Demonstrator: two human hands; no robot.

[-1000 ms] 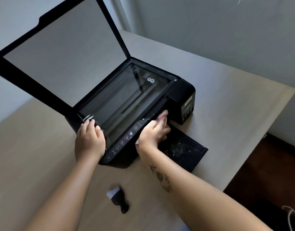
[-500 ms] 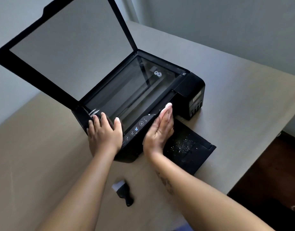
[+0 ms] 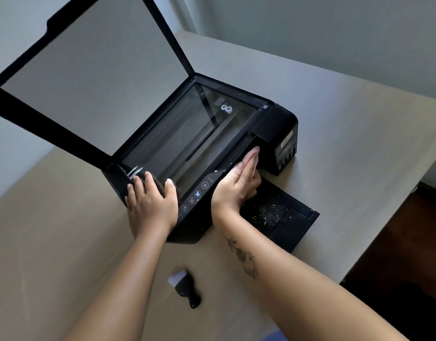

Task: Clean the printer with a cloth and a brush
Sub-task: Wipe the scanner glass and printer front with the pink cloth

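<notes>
Closest, near the near edge of the worktop (image 3: 64, 242), the brush (image 3: 185, 287) lies loose between the two forearms, with no hand on it. No cloth can be made out anywhere; whether one sits under a palm cannot be told.

Beyond it the printer (image 3: 273, 124) stands in the middle of the worktop. The left hand (image 3: 150, 205) lies flat on its near left corner, fingers spread and straight, gripping nothing. The right hand (image 3: 236, 183) presses edge-on along the front lip past the control panel (image 3: 199, 193), fingers straight and together, also holding nothing visible.

The step looks like wiping or steadying the front edge. To do it well, the left palm should brace the body so it does not slide. The right hand should work in one direction along the lip, away from the scanner glass (image 3: 187, 141), so dirt is not pushed onto it. Any pressure should go on the body, not on the raised lid (image 3: 89, 77).

The output tray (image 3: 298, 225) juts toward the right edge of the worktop and holds a scatter of white specks (image 3: 268, 212). That is probably a job for the brush. Farther off, the ink tank block (image 3: 287, 148) is closed; its contents cannot be seen.
</notes>
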